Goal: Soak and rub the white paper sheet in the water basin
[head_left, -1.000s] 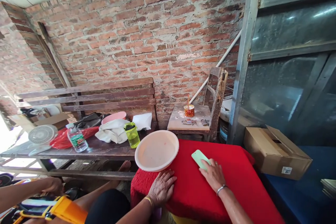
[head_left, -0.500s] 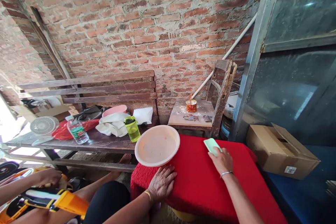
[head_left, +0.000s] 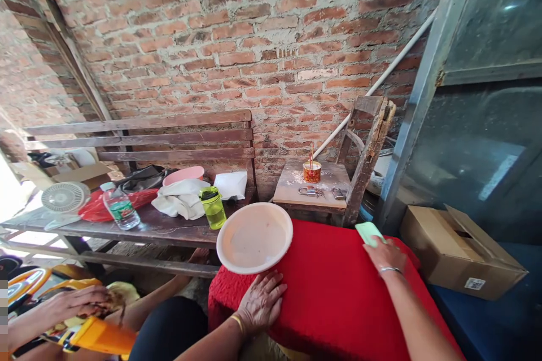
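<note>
My right hand grips a pale green, rounded, flat object and rests it on the red cloth near the far right corner. Its exact kind I cannot make out, as my fingers cover the near end. My left hand lies flat on the near left part of the same cloth, fingers stretched out and holding nothing. Just beyond those fingertips sits a pale pinkish basin on the cloth's far left corner, with no large object visible in it.
A wooden bench along the brick wall carries a green bottle, a water bottle and a small fan. Padlocks and a red tin sit on a chair. A cardboard box stands right. Another person's hand is at left.
My right hand has slid the pale green object rightward across the cloth. My left hand has stayed flat by the basin. The view has shifted slightly.
</note>
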The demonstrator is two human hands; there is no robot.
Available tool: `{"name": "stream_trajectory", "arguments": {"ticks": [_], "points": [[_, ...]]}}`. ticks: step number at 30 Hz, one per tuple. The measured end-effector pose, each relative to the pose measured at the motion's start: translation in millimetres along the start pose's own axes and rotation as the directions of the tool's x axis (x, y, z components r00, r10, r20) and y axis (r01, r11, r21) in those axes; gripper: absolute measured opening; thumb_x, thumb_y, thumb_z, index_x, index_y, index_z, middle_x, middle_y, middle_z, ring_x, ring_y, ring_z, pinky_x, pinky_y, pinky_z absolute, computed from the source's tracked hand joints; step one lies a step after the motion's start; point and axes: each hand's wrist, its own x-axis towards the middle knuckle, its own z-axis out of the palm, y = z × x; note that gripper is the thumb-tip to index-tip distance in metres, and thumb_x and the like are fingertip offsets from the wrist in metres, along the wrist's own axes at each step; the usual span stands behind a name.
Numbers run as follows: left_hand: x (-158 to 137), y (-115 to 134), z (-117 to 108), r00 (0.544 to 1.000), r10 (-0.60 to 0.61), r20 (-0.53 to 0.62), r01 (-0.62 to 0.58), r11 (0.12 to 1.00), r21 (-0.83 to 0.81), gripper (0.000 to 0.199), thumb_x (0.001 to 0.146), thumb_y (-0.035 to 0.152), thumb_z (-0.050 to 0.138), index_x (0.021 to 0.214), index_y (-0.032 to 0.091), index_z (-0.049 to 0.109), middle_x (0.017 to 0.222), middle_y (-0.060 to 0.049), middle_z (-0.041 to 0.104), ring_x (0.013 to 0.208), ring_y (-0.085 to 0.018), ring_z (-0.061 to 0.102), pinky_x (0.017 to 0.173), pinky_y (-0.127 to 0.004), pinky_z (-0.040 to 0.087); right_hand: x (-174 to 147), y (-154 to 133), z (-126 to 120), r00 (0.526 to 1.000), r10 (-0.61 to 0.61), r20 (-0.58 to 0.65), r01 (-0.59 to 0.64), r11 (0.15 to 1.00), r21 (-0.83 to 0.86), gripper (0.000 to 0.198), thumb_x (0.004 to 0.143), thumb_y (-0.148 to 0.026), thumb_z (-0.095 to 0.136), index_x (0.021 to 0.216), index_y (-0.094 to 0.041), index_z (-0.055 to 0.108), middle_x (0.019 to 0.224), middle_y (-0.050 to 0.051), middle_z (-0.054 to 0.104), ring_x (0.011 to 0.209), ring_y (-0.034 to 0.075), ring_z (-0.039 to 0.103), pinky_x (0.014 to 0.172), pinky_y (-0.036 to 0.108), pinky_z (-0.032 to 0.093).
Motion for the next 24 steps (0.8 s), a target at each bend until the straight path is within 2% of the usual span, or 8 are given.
{"name": "stream_trajectory", "arguments": {"ticks": [5, 9, 11, 14, 16, 19, 21, 24], "points": [[2, 1, -5, 0.999, -0.007, 0.053, 0.008, 1.000, -0.020, 0.034, 0.093, 0.026, 0.054, 0.125, 0.029, 0.064, 0.132, -0.002, 0.065, 0.125, -0.022, 0.058, 0.106, -0.038, 0.043, -3, 113, -19, 0.915, 0.399, -0.060, -0.393, 0.915, 0.088, 0.068, 0.089, -0.058, 0.039, 0.138, -0.016, 0.059, 0.121, 0.031, 0.060, 0.103, 0.044, 0.063, 0.072, 0.049, 0.044], [2, 2, -5, 0.998, -0.022, 0.053, 0.024, 0.999, -0.035, 0.033, 0.093, 0.026, 0.052, 0.124, 0.028, 0.064, 0.131, -0.003, 0.066, 0.124, -0.023, 0.059, 0.105, -0.040, 0.043, -9, 141, -8, 0.872, 0.487, -0.052, -0.462, 0.852, 0.247, 0.079, 0.084, -0.068, 0.038, 0.139, -0.015, 0.059, 0.120, 0.032, 0.059, 0.097, 0.046, 0.064, 0.063, 0.047, 0.042], [2, 3, -3, 0.998, -0.029, 0.049, 0.031, 0.999, -0.041, 0.033, 0.093, 0.025, 0.052, 0.124, 0.028, 0.064, 0.131, -0.003, 0.066, 0.124, -0.023, 0.059, 0.105, -0.040, 0.043, -10, 131, -1, 0.906, 0.414, -0.086, -0.378, 0.884, 0.276, 0.080, 0.084, -0.070, 0.036, 0.135, -0.014, 0.061, 0.111, 0.029, 0.063, 0.089, 0.042, 0.065, 0.062, 0.046, 0.043], [1, 4, 0, 0.999, -0.038, 0.029, 0.040, 0.998, -0.049, 0.033, 0.093, 0.026, 0.052, 0.124, 0.028, 0.064, 0.130, -0.002, 0.067, 0.123, -0.023, 0.059, 0.104, -0.040, 0.043, -16, 90, 13, 0.974, 0.118, -0.194, -0.074, 0.973, 0.220, 0.069, 0.088, -0.063, 0.039, 0.128, -0.013, 0.066, 0.095, 0.021, 0.065, 0.087, 0.035, 0.064, 0.071, 0.043, 0.046], [1, 4, 1, 0.999, -0.047, 0.008, 0.048, 0.997, -0.053, 0.033, 0.092, 0.027, 0.052, 0.123, 0.029, 0.064, 0.129, -0.002, 0.067, 0.122, -0.023, 0.059, 0.104, -0.040, 0.043, -27, 55, 24, 0.967, -0.106, -0.233, 0.142, 0.979, 0.145, 0.056, 0.089, -0.056, 0.046, 0.123, -0.018, 0.069, 0.097, 0.015, 0.065, 0.090, 0.031, 0.063, 0.078, 0.040, 0.047], [3, 3, 0, 0.999, -0.038, 0.017, 0.038, 0.998, -0.044, 0.033, 0.092, 0.026, 0.054, 0.123, 0.029, 0.063, 0.129, -0.002, 0.067, 0.122, -0.023, 0.060, 0.104, -0.039, 0.043, -47, 12, 40, 0.899, -0.373, -0.228, 0.386, 0.922, 0.014, 0.041, 0.089, -0.047, 0.052, 0.120, -0.026, 0.069, 0.105, 0.010, 0.064, 0.095, 0.027, 0.064, 0.083, 0.039, 0.047], [3, 3, -1, 0.999, -0.023, 0.027, 0.023, 0.999, -0.032, 0.032, 0.092, 0.026, 0.054, 0.123, 0.028, 0.063, 0.128, -0.002, 0.067, 0.121, -0.022, 0.060, 0.103, -0.038, 0.043, -54, 3, 46, 0.876, -0.443, -0.191, 0.444, 0.895, -0.042, 0.039, 0.090, -0.044, 0.051, 0.120, -0.028, 0.069, 0.108, 0.009, 0.065, 0.099, 0.028, 0.064, 0.085, 0.039, 0.047], [3, 2, 1, 1.000, -0.013, -0.005, 0.012, 1.000, -0.020, 0.031, 0.092, 0.025, 0.054, 0.121, 0.028, 0.063, 0.127, -0.002, 0.068, 0.120, -0.022, 0.061, 0.103, -0.038, 0.044, -46, 26, 45, 0.920, -0.369, -0.136, 0.363, 0.930, -0.063, 0.043, 0.089, -0.045, 0.047, 0.122, -0.027, 0.069, 0.110, 0.011, 0.066, 0.101, 0.029, 0.065, 0.086, 0.042, 0.049]]}}
